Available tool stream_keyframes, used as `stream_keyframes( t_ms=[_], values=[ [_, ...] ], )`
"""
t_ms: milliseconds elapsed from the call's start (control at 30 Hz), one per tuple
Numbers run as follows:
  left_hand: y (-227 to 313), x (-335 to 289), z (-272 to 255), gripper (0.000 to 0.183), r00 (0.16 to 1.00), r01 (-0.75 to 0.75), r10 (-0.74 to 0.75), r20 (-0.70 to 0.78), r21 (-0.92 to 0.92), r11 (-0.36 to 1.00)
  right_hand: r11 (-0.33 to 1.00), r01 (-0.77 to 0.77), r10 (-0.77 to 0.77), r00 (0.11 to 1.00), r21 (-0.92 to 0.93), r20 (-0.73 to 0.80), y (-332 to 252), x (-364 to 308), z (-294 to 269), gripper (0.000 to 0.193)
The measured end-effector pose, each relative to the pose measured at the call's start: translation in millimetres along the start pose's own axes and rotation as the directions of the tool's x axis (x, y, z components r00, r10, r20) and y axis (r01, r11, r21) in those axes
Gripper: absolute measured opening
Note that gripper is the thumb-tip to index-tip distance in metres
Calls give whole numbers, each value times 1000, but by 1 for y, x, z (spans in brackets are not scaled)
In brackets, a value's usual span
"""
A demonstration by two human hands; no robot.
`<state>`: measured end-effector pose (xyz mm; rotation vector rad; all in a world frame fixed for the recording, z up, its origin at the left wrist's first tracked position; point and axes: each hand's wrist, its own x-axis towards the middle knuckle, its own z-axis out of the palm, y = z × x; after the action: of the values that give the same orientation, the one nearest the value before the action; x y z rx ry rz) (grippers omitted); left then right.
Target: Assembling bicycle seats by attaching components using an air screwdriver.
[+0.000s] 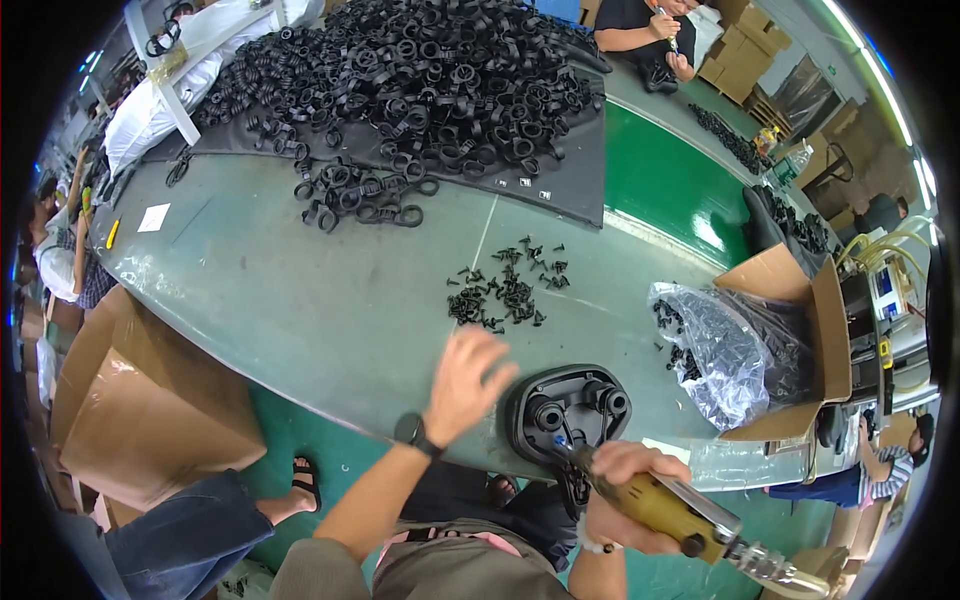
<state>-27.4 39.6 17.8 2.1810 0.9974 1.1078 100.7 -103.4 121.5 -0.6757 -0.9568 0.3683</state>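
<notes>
My right hand (632, 465) is wrapped round a yellowish air screwdriver (675, 515), whose hose trails off to the lower right. The tool's tip points down into a black plastic housing (518, 420) at the table's near edge; whether it touches a screw there I cannot tell. The housing has two round cups and a dark rim. My left hand (465, 388) is over the table, left of the housing, with its thumb apart from its fingers and nothing visible in it. Just beyond its fingertips lies a loose pile of small black screws (510, 293).
A big heap of black ring-shaped clips (430, 80) covers the far side of the green table (300, 280). On the right, an open carton (833, 330) holds a clear plastic bag (715, 350). A large cardboard box (150, 400) stands at the left. Other people work nearby.
</notes>
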Motion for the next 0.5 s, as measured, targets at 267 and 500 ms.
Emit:
stream_keyframes(
  t_ms=[267,500],
  values=[
    [-40,47,10,10,951,-290,234,204,319,902,998,-62,64,991,19,-120,-23,-9,-7,83],
    [59,-20,-17,22,863,497,-274,425,-810,311,999,24,-32,964,-34,-263,-35,5,-11,84]
  ],
)
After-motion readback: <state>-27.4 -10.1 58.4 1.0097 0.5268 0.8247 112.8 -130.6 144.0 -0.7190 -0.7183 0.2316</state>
